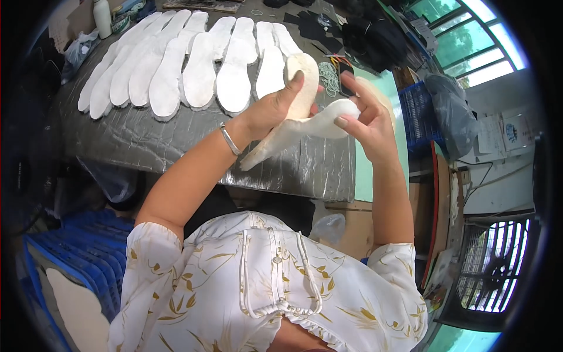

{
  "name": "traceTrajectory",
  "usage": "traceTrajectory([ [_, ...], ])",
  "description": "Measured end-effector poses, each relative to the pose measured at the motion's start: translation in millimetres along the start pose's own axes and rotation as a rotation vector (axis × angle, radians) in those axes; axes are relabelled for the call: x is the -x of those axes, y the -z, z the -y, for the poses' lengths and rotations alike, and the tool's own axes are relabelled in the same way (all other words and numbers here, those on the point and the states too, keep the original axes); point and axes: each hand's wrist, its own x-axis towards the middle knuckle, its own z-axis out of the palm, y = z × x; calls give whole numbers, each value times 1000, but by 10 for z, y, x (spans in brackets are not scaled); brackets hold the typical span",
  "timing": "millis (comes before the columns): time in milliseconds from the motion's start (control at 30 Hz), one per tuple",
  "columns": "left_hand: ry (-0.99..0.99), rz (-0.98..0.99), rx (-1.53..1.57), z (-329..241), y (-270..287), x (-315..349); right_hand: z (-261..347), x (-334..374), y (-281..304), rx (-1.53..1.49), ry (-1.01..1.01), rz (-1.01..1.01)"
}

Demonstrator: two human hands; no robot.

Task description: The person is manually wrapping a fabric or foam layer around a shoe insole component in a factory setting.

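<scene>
The left hand [273, 112] was closed around a cream insole [302, 88], its thumb pressed flat to the face, above the grey table [146, 138]. The right hand [375, 126], half open, pinched the rounded end of a white insole [319, 123] that stretched between both hands; whether the two pieces were joined was hard to tell. Beyond, white insoles in overlapping rows [234, 82] lay near a coiled pale cord [330, 79]
</scene>
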Motion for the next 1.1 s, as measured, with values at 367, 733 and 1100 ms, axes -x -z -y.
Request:
traceTrajectory([
  [367, -9, -190, 249, -31, 267, -138, 89, 212, -273, 502, 397, 337],
  [733, 83, -350, 250, 94, 749, -101, 148, 582, -456, 536, 532, 502],
  [1100, 201, 40, 330, 212, -145, 120, 256, 372, -151, 247, 370, 255],
])
